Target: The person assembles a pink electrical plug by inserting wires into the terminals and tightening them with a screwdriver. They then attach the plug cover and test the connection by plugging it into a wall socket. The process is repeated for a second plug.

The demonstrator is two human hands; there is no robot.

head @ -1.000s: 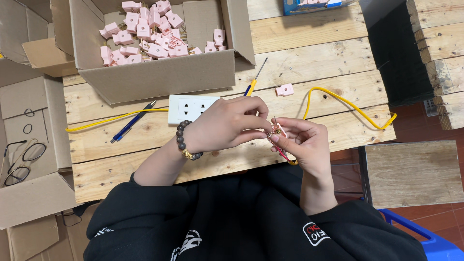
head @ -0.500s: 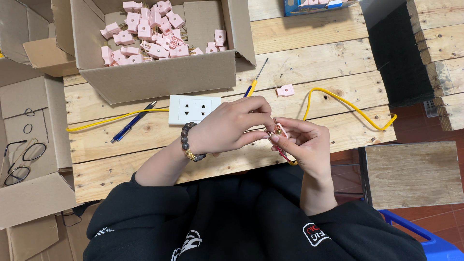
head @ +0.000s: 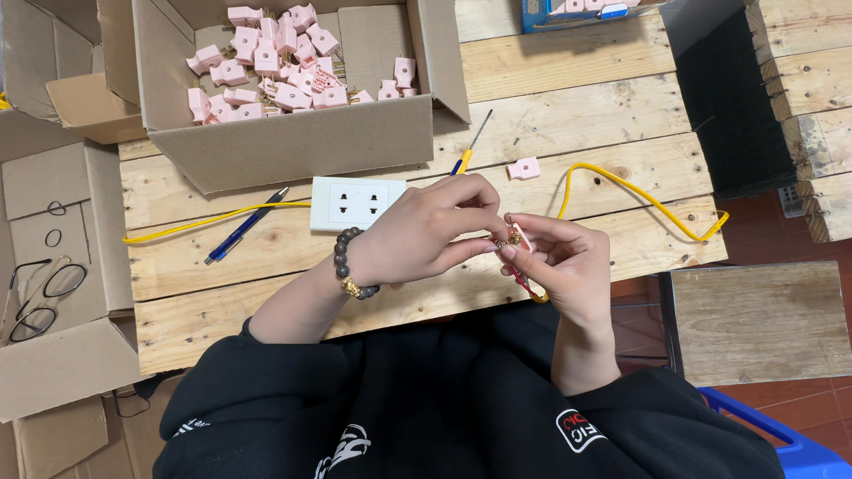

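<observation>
A small pink plastic part with brass metal pieces (head: 517, 238) is held between the two hands, just in front of the near edge of the wooden pallet table (head: 266, 293). It is pinched by the fingertips of the right hand (head: 568, 266), whose other fingers are curled under it. The left hand (head: 426, 232) is closed on the same part from the other side, with thumb and forefinger pressed at its brass end. A beaded bracelet (head: 351, 266) is worn on the left wrist.

A yellow wire (head: 639, 195) is seen running from the hands over the table toward its right edge. A white double socket plate (head: 355, 202) lies on the table just behind the left hand. A screwdriver with yellow and blue handle (head: 468, 151) and one loose pink part (head: 524, 168) lie behind the hands. A blue pen (head: 244, 226) lies left of the socket plate. At the far side of the table an open cardboard box (head: 293, 142) is placed, filled with many pink parts (head: 275, 62).
</observation>
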